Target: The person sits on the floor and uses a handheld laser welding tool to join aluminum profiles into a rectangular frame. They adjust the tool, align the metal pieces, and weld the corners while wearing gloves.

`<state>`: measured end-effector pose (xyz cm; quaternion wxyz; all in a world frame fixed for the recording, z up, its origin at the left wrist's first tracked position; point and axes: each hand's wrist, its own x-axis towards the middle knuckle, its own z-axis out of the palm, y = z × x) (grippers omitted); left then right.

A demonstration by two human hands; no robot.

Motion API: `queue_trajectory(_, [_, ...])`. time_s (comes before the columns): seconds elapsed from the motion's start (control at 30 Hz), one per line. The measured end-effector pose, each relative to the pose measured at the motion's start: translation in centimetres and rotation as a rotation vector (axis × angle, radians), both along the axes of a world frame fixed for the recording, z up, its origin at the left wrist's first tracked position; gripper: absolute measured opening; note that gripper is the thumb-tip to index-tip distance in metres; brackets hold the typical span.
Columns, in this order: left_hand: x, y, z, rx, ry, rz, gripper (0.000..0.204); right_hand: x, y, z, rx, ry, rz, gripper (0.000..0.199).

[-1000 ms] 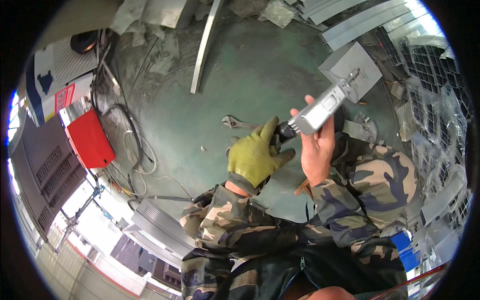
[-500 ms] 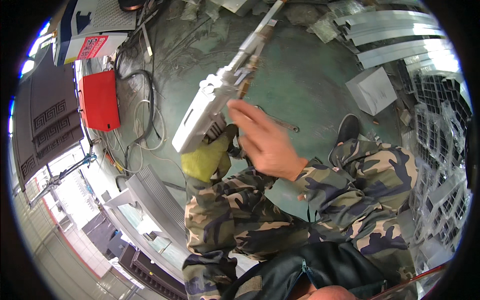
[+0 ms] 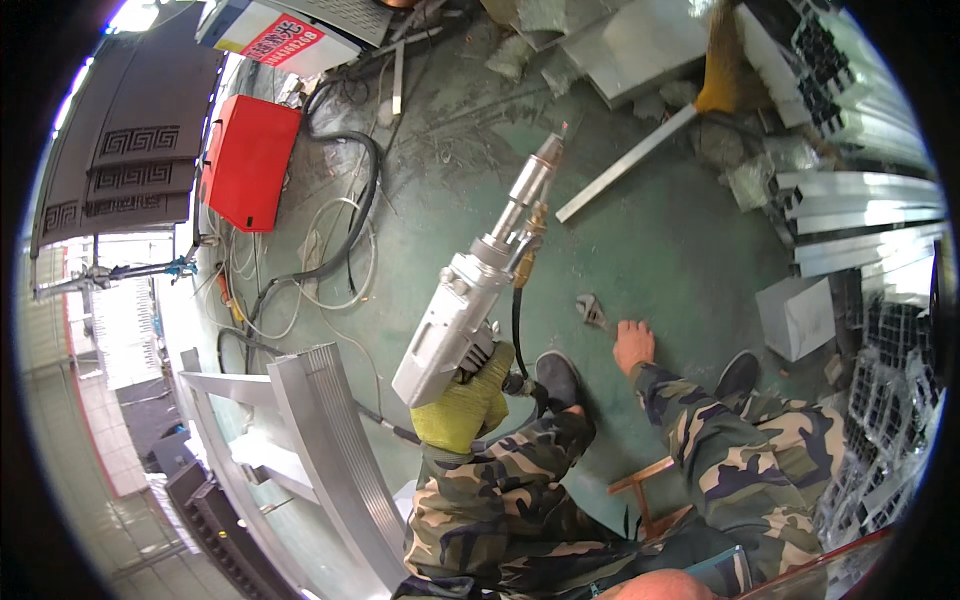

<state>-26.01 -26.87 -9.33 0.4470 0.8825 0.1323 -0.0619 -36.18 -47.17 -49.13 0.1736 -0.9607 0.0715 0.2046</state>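
Observation:
My left hand (image 3: 460,405), in a yellow-green work glove, is closed round the grip of a silver handheld welding gun (image 3: 450,320). The gun's slim nozzle points up and away to the right, and a black hose with brass fittings runs down along it. Low at the floor, my bare right hand (image 3: 633,345) has its fingers closed on the handle end of an adjustable wrench (image 3: 592,309). The wrench's jaw points away to the left; my fingers hide most of its handle.
To the left are a red box (image 3: 250,165), tangled cables (image 3: 370,180) and a grey metal frame (image 3: 320,420). A broom (image 3: 722,75) and a white block (image 3: 797,315) lie to the right, near stacked metal profiles (image 3: 860,200). A wooden stool (image 3: 645,490) stands close by me.
My right hand has left the welding gun and come down to the right, onto the wrench on the floor. The gun stays in my left hand; the view has shifted.

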Motion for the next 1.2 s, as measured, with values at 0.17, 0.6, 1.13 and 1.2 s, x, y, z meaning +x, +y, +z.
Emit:
queue_trajectory(0.17, [-0.7,0.7,-0.3,-0.035,0.065,0.029,0.030,0.5,-1.3,1.7,0.155,0.120,-0.052,0.030])
queue_trajectory(0.6, [-4.7,-1.3,3.5,-0.422,-0.022,0.071,0.048,4.3,-9.2,31.5,1.023,-0.191,-0.519,0.021])
queue_trajectory(1.13, [-19.4,-5.8,3.8,0.263,-0.570,-0.219,0.033,-13.1,-10.5,50.0,1.425,-0.186,-0.470,0.022])
queue_trajectory(1.2, [-20.7,-6.3,4.0,0.298,-0.617,-0.261,0.034,-14.2,-10.7,50.3,1.315,-0.216,-0.489,0.024])
